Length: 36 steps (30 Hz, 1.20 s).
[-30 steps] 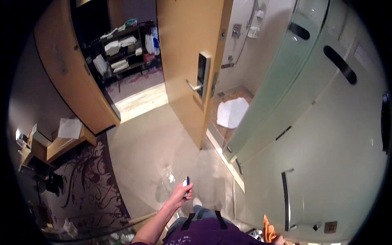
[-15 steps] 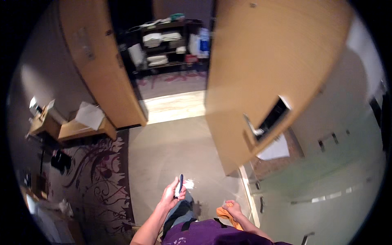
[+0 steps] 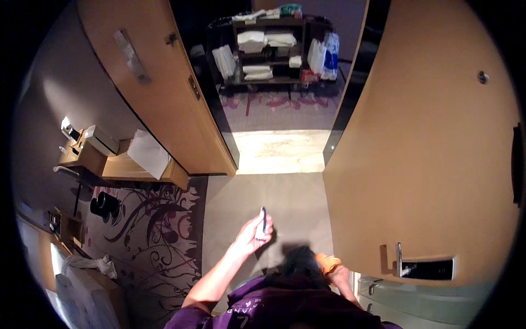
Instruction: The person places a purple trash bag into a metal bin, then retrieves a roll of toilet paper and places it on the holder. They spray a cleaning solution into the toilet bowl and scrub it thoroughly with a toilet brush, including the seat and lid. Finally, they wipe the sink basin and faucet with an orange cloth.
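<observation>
My left hand (image 3: 253, 233) is closed around a small slim object (image 3: 264, 218), dark along its edge and pale on one side; its kind is too small to make out. That hand is held out in front of me over the grey floor. Low at the right, my right hand (image 3: 341, 274) grips a bunched orange cloth (image 3: 327, 264), part of which hides behind the fingers. Just right of that hand is the open wooden door (image 3: 422, 153), with its metal lever handle (image 3: 399, 259).
Beyond the pale threshold (image 3: 279, 151) stands a dark cart (image 3: 270, 23) with folded white towels (image 3: 257, 72) and bags. At left are a wooden door panel (image 3: 164, 98), a wooden bench (image 3: 123, 166) bearing white sheets, a patterned carpet (image 3: 148, 230) and a black bin (image 3: 104, 204).
My view has turned rightward toward the doorway and I stand closer to it. Both hands keep hold of the same things. The wooden door now fills more of the right side.
</observation>
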Tool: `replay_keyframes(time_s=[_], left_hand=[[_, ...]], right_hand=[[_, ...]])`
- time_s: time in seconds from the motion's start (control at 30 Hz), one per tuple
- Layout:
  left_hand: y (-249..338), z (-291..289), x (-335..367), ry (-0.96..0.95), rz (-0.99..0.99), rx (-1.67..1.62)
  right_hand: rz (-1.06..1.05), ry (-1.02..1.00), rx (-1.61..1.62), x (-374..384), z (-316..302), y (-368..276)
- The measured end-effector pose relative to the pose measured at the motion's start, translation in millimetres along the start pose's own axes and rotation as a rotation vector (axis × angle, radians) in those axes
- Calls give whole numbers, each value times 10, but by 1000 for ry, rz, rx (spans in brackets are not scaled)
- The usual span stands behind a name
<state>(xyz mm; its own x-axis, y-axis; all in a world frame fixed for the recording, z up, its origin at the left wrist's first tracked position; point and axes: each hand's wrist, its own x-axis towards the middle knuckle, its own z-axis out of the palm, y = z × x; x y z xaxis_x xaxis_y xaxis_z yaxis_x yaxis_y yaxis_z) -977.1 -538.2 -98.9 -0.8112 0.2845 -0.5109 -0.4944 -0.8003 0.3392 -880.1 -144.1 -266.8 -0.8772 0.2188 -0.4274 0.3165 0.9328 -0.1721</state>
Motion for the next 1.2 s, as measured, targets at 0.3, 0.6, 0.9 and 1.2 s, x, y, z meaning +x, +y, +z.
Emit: replay_keyframes(time_s=[0.3, 0.6, 0.9, 1.2], left_hand=[[1676, 476, 2303, -100, -9, -146], [3025, 1167, 3661, 5, 130, -139], [4369, 769, 4967, 33, 110, -315], [6259, 666, 6701, 42, 202, -461]], right_hand=[[-210, -393, -65, 2336, -314, -747], [-236, -308, 114, 4619, -983, -1693], [-281, -292, -192, 6175, -2514, -3872], [-311, -792, -584, 8083, -2528, -4825]])
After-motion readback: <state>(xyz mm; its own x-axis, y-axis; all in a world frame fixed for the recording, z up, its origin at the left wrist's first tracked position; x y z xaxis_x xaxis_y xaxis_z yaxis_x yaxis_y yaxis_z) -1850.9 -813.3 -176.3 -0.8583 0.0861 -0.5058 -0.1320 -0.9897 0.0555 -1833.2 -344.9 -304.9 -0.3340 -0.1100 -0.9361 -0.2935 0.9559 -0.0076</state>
